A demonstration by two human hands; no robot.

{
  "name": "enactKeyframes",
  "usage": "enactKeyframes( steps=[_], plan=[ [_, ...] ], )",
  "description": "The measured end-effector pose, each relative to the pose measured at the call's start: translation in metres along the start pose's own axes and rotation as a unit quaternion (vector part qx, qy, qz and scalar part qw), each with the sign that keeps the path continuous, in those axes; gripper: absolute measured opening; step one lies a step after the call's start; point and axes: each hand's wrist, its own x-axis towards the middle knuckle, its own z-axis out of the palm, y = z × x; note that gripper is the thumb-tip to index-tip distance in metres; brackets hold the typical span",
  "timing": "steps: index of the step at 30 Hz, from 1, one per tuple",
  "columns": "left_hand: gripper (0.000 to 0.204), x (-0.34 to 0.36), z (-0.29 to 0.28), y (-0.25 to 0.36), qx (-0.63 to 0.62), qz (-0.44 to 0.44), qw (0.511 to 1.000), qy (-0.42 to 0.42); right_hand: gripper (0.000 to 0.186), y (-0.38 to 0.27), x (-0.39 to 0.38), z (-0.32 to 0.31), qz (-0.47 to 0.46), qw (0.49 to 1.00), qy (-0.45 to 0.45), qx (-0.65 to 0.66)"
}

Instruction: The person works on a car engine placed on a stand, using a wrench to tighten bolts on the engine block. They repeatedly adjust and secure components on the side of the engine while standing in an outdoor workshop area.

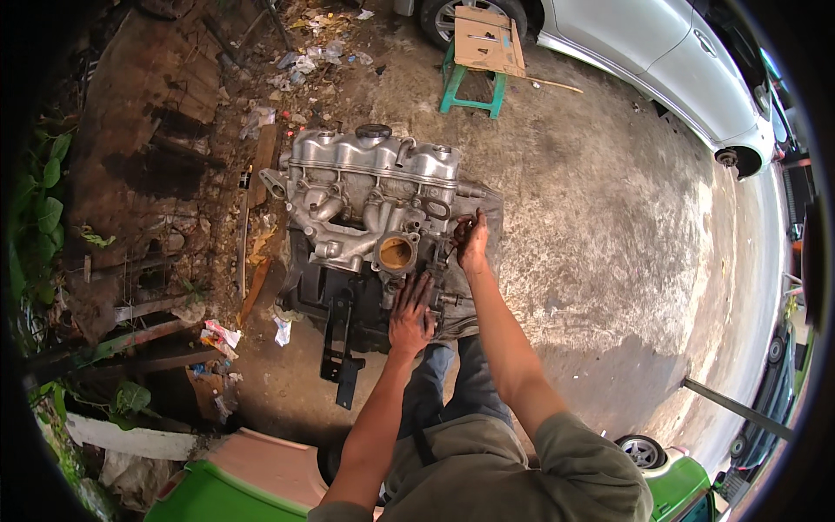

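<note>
Engine (374, 174) sits toward the left edge of the concrete (591, 200), right in front of the person; what is directly under it is hidden. Silver valve cover (339, 157) along its far edge, black cap (374, 131) on top. Manifold (335, 241) on the near side, round port (397, 252) at its right end, brownish inside.

Left hand (410, 317): on the engine's near side, just below the port. Fingers extended, slightly spread, pointing away from the person, dark with grime.

Right hand (471, 239): at the engine's right edge, beyond and to the right of the left hand. Fingers curled, also grimy; can't tell if they grip a small part or only touch the edge.

Black bracket (344, 339) hangs off the engine's near edge, left of the left hand.

Green stool (454, 87) stands near the far edge of the concrete, cardboard (478, 56) on top with a few small items on it. Silver car (622, 35) just behind. Litter (304, 61) along the concrete's far left corner.
</note>
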Motion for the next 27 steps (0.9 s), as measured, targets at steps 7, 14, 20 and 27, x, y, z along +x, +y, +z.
enactKeyframes(
  steps=[7,14,20,27],
  plan=[
    [0.061,0.0,0.001,0.001,0.013,0.003,1.0,0.011,0.052,0.01,0.001,-0.005,-0.037,0.995,0.049,-0.077],
    [0.061,0.003,-0.002,0.003,0.0,0.014,1.0,0.018,0.044,0.016,-0.016,-0.021,-0.213,0.977,0.003,-0.02],
    [0.059,0.001,-0.002,0.001,-0.004,0.009,1.0,0.011,0.04,0.02,-0.053,-0.026,-0.247,0.963,-0.101,0.037],
    [0.061,0.002,-0.002,0.002,-0.012,0.013,1.0,0.018,0.035,0.041,-0.047,-0.032,-0.269,0.96,-0.074,0.017]
  ],
)
